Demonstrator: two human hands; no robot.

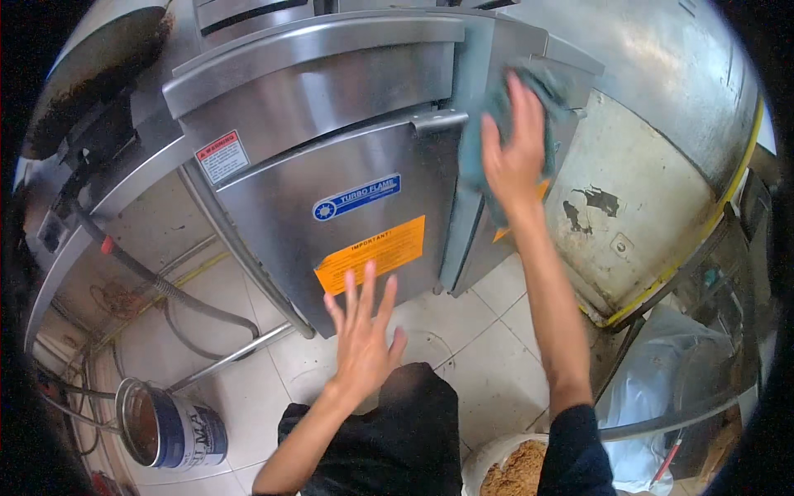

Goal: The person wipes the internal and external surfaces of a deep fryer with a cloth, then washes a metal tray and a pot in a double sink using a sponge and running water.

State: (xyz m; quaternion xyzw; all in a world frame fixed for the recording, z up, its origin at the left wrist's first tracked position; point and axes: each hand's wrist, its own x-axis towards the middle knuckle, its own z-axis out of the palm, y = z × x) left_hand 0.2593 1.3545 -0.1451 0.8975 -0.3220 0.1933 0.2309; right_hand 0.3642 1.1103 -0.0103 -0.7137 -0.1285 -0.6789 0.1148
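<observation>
My right hand [518, 149] presses a damp-looking green cloth [549, 99], blurred at its edges, against the right-hand part of a stainless steel fryer cabinet. With fingers spread and nothing in them, my left hand [366, 347] hovers before the lower part of the steel cabinet door [279, 217]. On that door are a blue maker's badge [356, 197] and an orange notice [378, 254] with print on it. A warning label [222, 157] is stuck at the door's upper left. Part of a second orange sticker shows behind my right forearm.
A metal tin [186, 434] stands on the tiled floor at lower left, near hoses and a grey corrugated pipe [186, 297]. A bucket of brown crumbs [515, 468] is close by my right side. Beyond it lies a plastic bag [645, 378]. A worn cream panel [626, 211] rises at right.
</observation>
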